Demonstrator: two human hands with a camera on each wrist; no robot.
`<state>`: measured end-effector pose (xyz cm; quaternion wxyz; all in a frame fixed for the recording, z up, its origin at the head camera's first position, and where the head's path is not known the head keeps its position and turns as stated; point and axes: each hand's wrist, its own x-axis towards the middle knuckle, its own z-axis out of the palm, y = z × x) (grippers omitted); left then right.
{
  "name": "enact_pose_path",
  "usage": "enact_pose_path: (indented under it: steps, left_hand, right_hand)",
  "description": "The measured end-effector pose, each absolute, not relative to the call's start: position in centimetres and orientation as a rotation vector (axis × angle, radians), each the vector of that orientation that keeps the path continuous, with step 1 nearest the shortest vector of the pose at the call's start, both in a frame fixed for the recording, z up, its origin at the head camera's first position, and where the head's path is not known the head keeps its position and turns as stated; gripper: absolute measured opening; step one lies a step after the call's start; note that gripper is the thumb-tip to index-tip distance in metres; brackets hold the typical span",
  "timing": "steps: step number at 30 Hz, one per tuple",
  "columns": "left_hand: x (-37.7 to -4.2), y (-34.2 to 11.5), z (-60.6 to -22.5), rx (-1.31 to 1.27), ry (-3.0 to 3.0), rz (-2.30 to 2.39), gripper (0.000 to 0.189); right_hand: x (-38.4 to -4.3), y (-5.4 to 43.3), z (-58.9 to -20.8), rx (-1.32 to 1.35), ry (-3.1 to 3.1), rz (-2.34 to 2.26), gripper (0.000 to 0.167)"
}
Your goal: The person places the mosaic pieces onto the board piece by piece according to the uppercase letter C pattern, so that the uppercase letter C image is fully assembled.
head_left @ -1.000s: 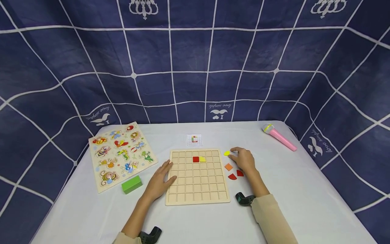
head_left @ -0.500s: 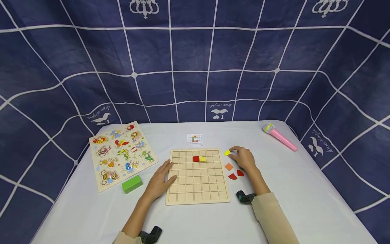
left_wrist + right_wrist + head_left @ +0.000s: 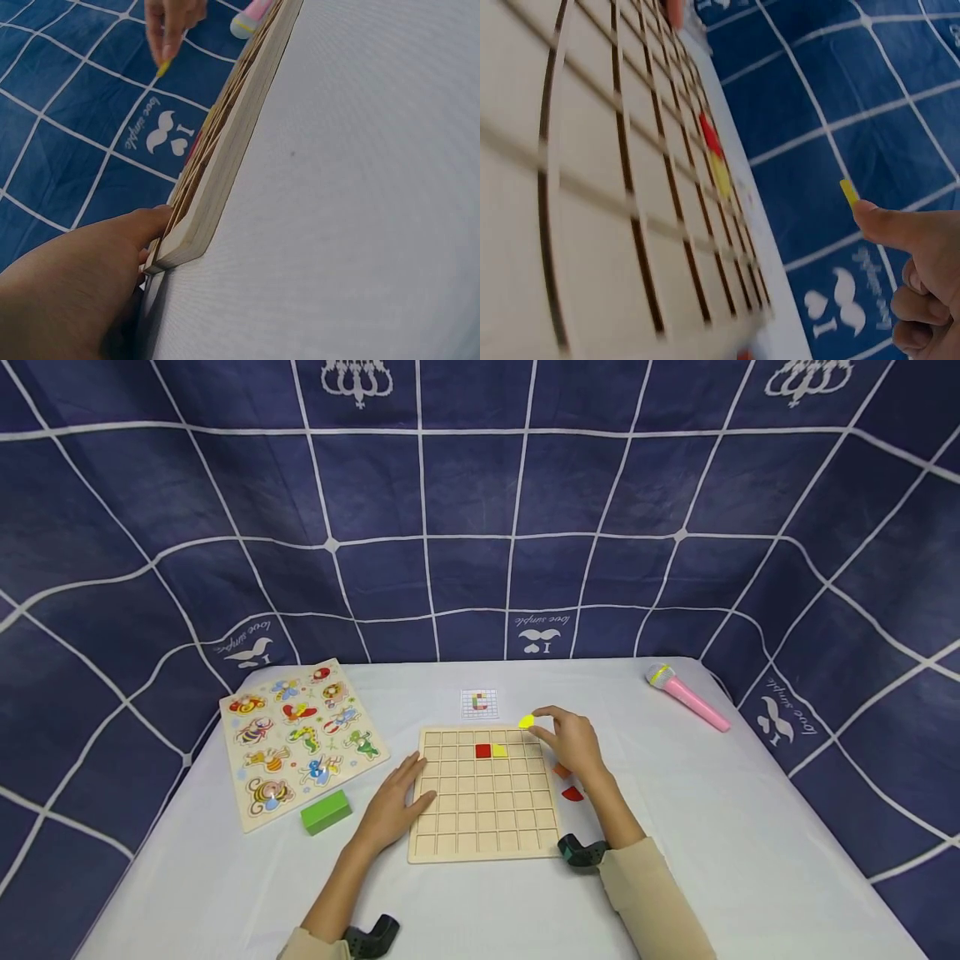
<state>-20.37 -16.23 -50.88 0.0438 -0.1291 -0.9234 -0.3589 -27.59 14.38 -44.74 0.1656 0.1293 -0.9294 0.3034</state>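
My right hand [image 3: 572, 743] pinches a small flat yellow tile [image 3: 527, 721] between thumb and fingertips, raised near the far right corner of the wooden grid board [image 3: 487, 814]. In the right wrist view this yellow tile [image 3: 849, 192] appears edge-on beyond the thumb. My left hand [image 3: 390, 806] rests along the board's left edge with its fingers extended. A red square tile [image 3: 483, 751] and a yellow tile [image 3: 499, 751] lie side by side in the board's second row from the far edge. Right of the board lie an orange tile [image 3: 562, 771] and a red fan-shaped tile [image 3: 572, 794], partly near my right forearm.
Behind the board lies a small printed pattern card [image 3: 479, 703]. An insect picture puzzle [image 3: 288, 789] and a green block [image 3: 326, 812] are at the left. A pink toy microphone [image 3: 693, 702] lies at the far right. A blue curtain [image 3: 472, 577] hangs behind the table.
My right hand has lifted the yellow tile from the table and carried it left to the board's far right corner. The left hand stays in place.
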Motion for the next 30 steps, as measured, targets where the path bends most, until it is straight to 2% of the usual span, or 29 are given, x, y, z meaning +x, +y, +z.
enact_pose_path:
  steps: [5,14,30]
  left_hand:
    - [-20.4,-16.3,-50.9,-0.396,-2.817,-1.098,0.062]
    - [-20.3,-16.2,-50.9,-0.388,-2.832,-1.098,0.062]
    - [-20.3,-16.1,-50.9,-0.392,-2.827,-1.089,0.061]
  right_hand:
    - [-27.4,11.0,-44.5,0.441,-2.629,0.924,0.03]
    - [-27.2,6.6,-46.9,0.487,-2.68,0.964,0.03]
    - [-27.2,5.3,-49.4,0.409,-2.788,0.873,0.028]
